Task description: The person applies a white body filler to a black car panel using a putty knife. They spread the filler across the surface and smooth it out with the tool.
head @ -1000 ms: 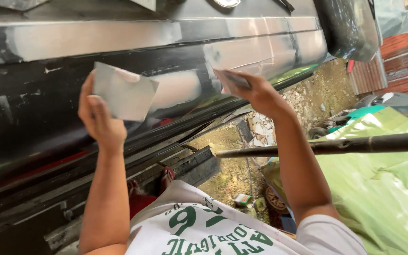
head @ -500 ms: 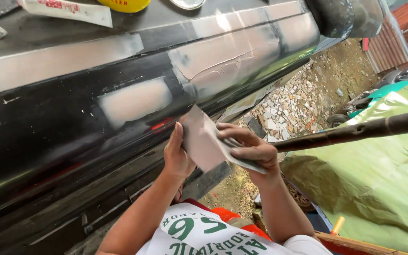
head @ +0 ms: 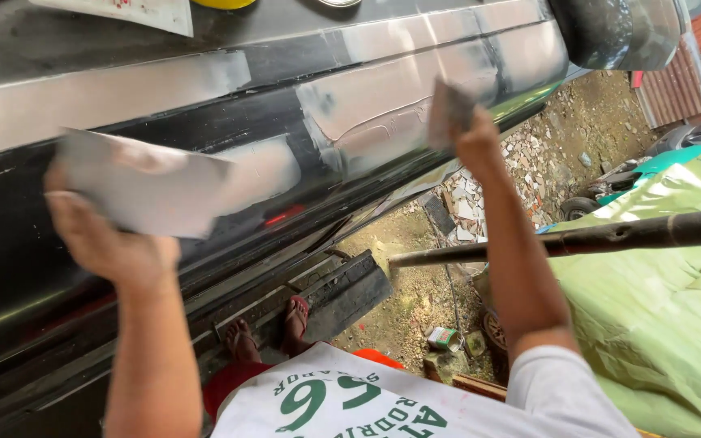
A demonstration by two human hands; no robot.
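Note:
My left hand [head: 99,239] grips a flat grey mixing board [head: 144,182] smeared with pale filler, held up in front of the black car body [head: 229,122]. My right hand [head: 474,138] is raised higher and holds a small grey spreader [head: 448,109] against a patch of grey filler [head: 383,105] on the car's side. More grey filler patches run along the panel's upper edge. Both arms reach up from my white shirt with green print.
A dark pole [head: 578,239] crosses at the right above a green tarp [head: 667,324]. My sandalled feet [head: 273,328] stand by the car's sill on dirt ground with rubble [head: 480,203]. A yellow tub and a white sheet lie on the car's top.
My hands were together at chest height, the spreader on the board. They have parted: the left lifted the board to the left, the right raised the spreader to the panel.

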